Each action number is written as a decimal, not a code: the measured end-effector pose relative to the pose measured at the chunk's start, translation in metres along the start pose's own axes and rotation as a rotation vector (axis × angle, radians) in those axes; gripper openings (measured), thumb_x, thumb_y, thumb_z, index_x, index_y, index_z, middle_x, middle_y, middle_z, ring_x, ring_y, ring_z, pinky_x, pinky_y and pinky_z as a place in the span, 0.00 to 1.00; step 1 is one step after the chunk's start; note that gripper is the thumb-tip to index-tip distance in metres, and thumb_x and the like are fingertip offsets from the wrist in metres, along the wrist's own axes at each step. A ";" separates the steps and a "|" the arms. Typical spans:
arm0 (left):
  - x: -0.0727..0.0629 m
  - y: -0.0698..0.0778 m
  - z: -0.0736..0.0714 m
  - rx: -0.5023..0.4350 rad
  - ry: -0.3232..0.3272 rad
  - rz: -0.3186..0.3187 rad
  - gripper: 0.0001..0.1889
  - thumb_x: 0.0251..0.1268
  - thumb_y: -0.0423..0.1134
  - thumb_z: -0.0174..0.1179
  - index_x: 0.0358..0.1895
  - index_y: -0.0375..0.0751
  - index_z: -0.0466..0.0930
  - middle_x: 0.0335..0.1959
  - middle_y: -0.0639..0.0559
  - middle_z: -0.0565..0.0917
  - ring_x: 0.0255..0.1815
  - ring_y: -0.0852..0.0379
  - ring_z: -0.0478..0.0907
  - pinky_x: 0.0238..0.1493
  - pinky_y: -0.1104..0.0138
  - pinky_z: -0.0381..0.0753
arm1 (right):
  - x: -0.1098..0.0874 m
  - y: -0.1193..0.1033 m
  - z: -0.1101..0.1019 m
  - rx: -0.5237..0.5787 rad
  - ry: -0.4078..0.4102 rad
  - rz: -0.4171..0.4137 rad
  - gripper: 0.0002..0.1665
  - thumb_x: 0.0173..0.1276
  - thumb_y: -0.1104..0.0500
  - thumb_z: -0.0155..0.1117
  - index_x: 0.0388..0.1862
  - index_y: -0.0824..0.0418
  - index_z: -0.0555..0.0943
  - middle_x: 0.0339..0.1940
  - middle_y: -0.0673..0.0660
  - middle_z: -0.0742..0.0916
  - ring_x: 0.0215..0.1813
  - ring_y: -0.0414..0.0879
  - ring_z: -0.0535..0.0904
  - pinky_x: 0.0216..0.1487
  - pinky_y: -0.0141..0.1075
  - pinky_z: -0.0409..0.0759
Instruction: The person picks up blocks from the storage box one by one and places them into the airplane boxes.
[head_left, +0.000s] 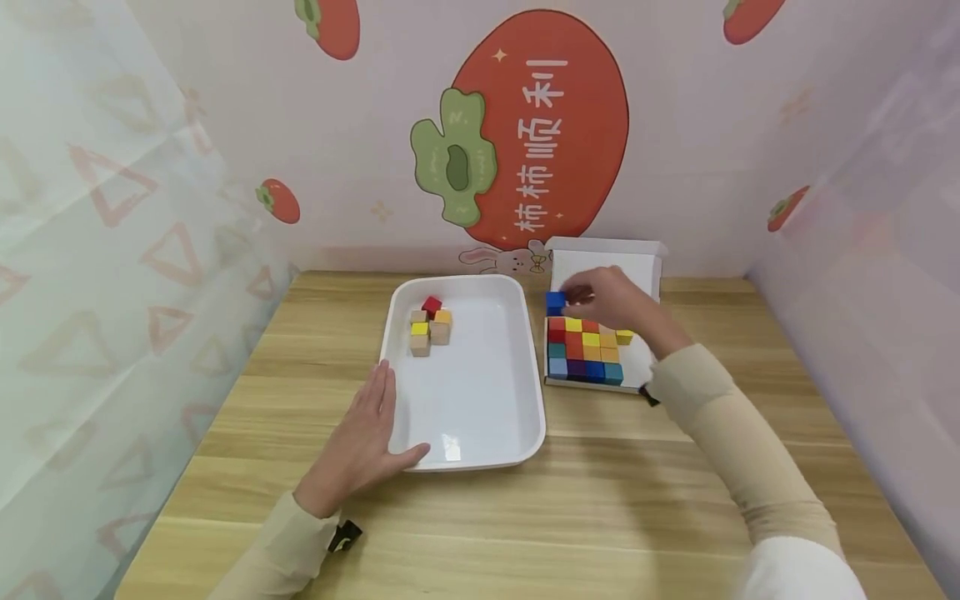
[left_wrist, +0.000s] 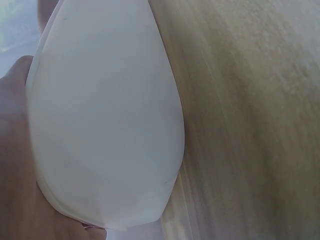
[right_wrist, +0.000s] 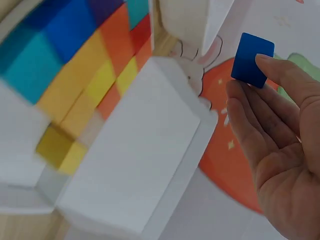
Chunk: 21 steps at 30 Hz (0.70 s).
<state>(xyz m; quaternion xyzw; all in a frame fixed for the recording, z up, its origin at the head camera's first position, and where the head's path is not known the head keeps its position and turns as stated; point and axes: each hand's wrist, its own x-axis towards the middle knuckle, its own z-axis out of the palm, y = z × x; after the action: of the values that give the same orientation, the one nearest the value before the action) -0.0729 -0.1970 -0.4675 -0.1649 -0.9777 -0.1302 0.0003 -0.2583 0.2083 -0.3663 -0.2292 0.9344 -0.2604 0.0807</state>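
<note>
My right hand (head_left: 611, 298) pinches a blue cube (head_left: 555, 303) between thumb and fingertips, over the back left of a white cardboard box (head_left: 637, 365). In the right wrist view this blue block (right_wrist: 252, 59) is held up above the box, its face turned toward the camera. Rows of coloured cubes, among them a dark blue cube (head_left: 595, 372), fill much of the box. My left hand (head_left: 354, 446) rests with straight fingers along the near left corner of a white tray (head_left: 480, 408). In the left wrist view, the tray's outer wall (left_wrist: 105, 120) fills the middle.
Several wooden cubes, including a red cube (head_left: 432, 306) and a plain wood cube (head_left: 420, 344), sit grouped in the tray's far left. A yellow cube (head_left: 624, 337) lies apart in the box. The box lid (head_left: 600, 254) stands raised against the patterned backdrop. Wooden tabletop (head_left: 525, 533) surrounds both containers.
</note>
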 end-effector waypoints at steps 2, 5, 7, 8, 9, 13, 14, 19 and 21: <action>0.000 0.000 0.001 0.003 -0.002 -0.003 0.65 0.64 0.73 0.59 0.84 0.25 0.39 0.88 0.31 0.40 0.90 0.34 0.40 0.87 0.43 0.53 | -0.016 0.012 -0.005 -0.002 0.002 0.021 0.22 0.72 0.57 0.74 0.63 0.60 0.86 0.54 0.60 0.91 0.55 0.55 0.88 0.61 0.52 0.89; 0.001 0.001 0.002 0.005 -0.001 -0.005 0.65 0.64 0.73 0.58 0.85 0.26 0.39 0.88 0.31 0.41 0.90 0.34 0.40 0.87 0.43 0.53 | -0.040 0.032 -0.011 0.000 0.012 0.046 0.22 0.73 0.58 0.73 0.63 0.63 0.85 0.55 0.63 0.91 0.56 0.58 0.88 0.60 0.54 0.88; 0.001 0.001 0.002 0.004 -0.002 -0.004 0.65 0.65 0.73 0.58 0.85 0.26 0.39 0.88 0.32 0.41 0.90 0.34 0.40 0.86 0.43 0.54 | -0.054 0.044 -0.014 0.000 0.026 0.061 0.22 0.72 0.60 0.73 0.63 0.66 0.85 0.54 0.65 0.91 0.55 0.60 0.88 0.59 0.54 0.89; 0.001 0.001 0.002 0.003 -0.002 -0.003 0.65 0.65 0.73 0.58 0.85 0.26 0.39 0.88 0.32 0.41 0.90 0.34 0.40 0.86 0.43 0.53 | -0.060 0.050 -0.015 0.002 0.031 0.068 0.22 0.72 0.60 0.73 0.62 0.68 0.85 0.54 0.66 0.91 0.54 0.60 0.88 0.58 0.55 0.89; 0.001 0.001 0.002 0.002 -0.001 -0.002 0.65 0.65 0.73 0.58 0.85 0.26 0.39 0.88 0.31 0.41 0.90 0.34 0.40 0.86 0.43 0.53 | -0.066 0.056 -0.016 -0.002 0.035 0.076 0.22 0.72 0.60 0.73 0.61 0.68 0.85 0.53 0.67 0.91 0.54 0.60 0.88 0.58 0.55 0.89; 0.000 0.001 0.002 -0.002 0.005 -0.003 0.65 0.64 0.72 0.59 0.84 0.25 0.39 0.88 0.31 0.40 0.90 0.33 0.40 0.87 0.42 0.53 | -0.080 0.074 -0.016 -0.004 0.031 0.112 0.22 0.73 0.60 0.72 0.61 0.70 0.85 0.52 0.67 0.91 0.52 0.59 0.89 0.58 0.55 0.89; 0.000 0.001 0.001 -0.001 0.006 -0.004 0.65 0.64 0.72 0.59 0.84 0.25 0.39 0.88 0.31 0.41 0.90 0.33 0.40 0.86 0.42 0.53 | -0.082 0.078 -0.014 -0.004 0.027 0.121 0.22 0.73 0.59 0.72 0.61 0.70 0.85 0.52 0.67 0.91 0.52 0.58 0.88 0.58 0.55 0.89; -0.001 0.000 0.001 0.004 0.004 -0.006 0.65 0.65 0.73 0.58 0.85 0.26 0.38 0.88 0.31 0.41 0.90 0.34 0.40 0.87 0.43 0.53 | -0.086 0.095 -0.002 0.016 0.015 0.146 0.23 0.73 0.60 0.72 0.62 0.71 0.84 0.53 0.67 0.91 0.53 0.58 0.89 0.59 0.56 0.88; -0.001 -0.001 0.002 0.002 0.003 -0.007 0.65 0.65 0.73 0.58 0.85 0.26 0.38 0.88 0.31 0.41 0.90 0.34 0.40 0.87 0.43 0.53 | -0.085 0.100 0.004 0.019 0.012 0.153 0.23 0.72 0.61 0.72 0.62 0.71 0.84 0.54 0.67 0.91 0.53 0.58 0.88 0.60 0.56 0.87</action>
<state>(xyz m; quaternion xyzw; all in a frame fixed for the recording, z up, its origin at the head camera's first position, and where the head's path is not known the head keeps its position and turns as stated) -0.0722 -0.1979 -0.4694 -0.1611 -0.9784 -0.1298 0.0017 -0.2211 0.3221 -0.4190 -0.1547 0.9472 -0.2637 0.0972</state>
